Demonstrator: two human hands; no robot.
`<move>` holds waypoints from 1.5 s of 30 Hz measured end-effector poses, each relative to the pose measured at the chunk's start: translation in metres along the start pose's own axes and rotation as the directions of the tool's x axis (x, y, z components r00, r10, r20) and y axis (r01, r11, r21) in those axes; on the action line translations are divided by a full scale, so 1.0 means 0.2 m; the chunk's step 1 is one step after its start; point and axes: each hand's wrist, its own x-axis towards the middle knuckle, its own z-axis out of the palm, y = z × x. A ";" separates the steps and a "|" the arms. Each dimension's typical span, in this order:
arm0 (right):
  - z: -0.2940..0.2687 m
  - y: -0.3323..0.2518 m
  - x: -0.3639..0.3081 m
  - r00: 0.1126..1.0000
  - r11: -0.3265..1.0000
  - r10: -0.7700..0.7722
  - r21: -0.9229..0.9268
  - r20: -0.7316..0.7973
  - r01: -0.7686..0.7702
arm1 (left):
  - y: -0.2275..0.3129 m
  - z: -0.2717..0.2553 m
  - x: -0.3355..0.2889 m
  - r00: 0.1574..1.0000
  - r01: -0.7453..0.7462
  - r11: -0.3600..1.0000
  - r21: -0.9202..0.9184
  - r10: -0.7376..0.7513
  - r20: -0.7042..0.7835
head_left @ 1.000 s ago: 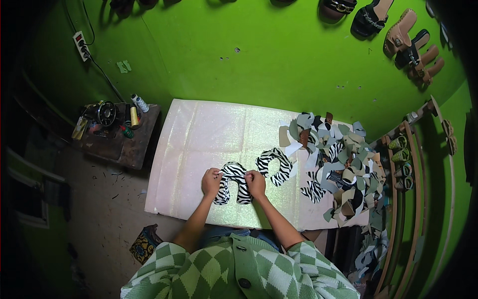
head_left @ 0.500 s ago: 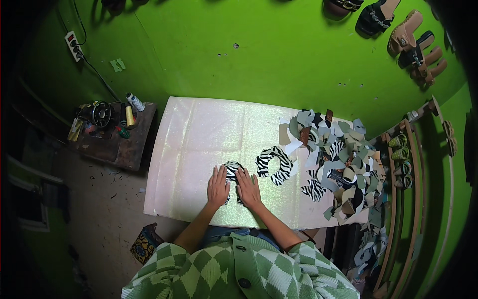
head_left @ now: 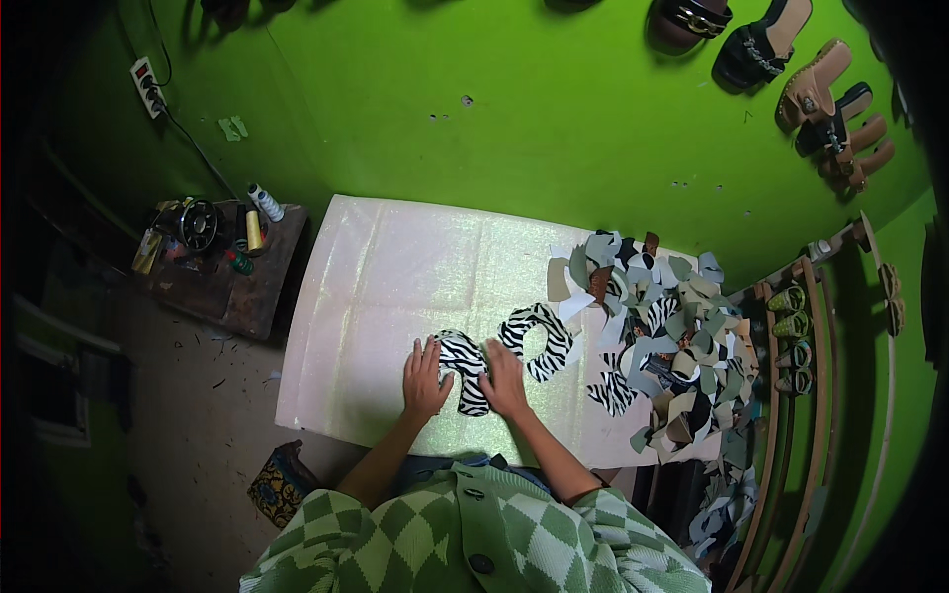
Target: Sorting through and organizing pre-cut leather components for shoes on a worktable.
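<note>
A zebra-striped, horseshoe-shaped cut piece [head_left: 473, 372] lies flat on the pale shimmering sheet [head_left: 386, 267] that covers the table. On its left side rests my left hand [head_left: 425, 380], fingers stretched out, hiding part of that leg. My right hand [head_left: 505, 379] is at its right edge with the fingers extended and somewhat blurred. Just beyond the right hand lies a second striped horseshoe piece [head_left: 552, 348]. Farther right, a striped scrap [head_left: 612, 387] sits at the edge of the scrap pile.
A heap of grey, green, tan and black scraps [head_left: 692, 336] covers the table's right end. At left stands a dark small table [head_left: 255, 304] with thread cones [head_left: 265, 204]. Sandals [head_left: 761, 44] hang on the green wall; a wooden rack [head_left: 822, 385] stands at right.
My hands have moved apart, uncovering more of the striped piece, especially its right leg. The right hand has shifted to the piece's right edge. The whole view has tilted slightly.
</note>
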 end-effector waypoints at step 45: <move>-0.78 0.81 -0.82 0.767 0.833 0.464 -0.076 -0.443 -0.548 | 1.01 0.47 -0.33 0.776 0.541 0.840 0.031 -0.514 0.367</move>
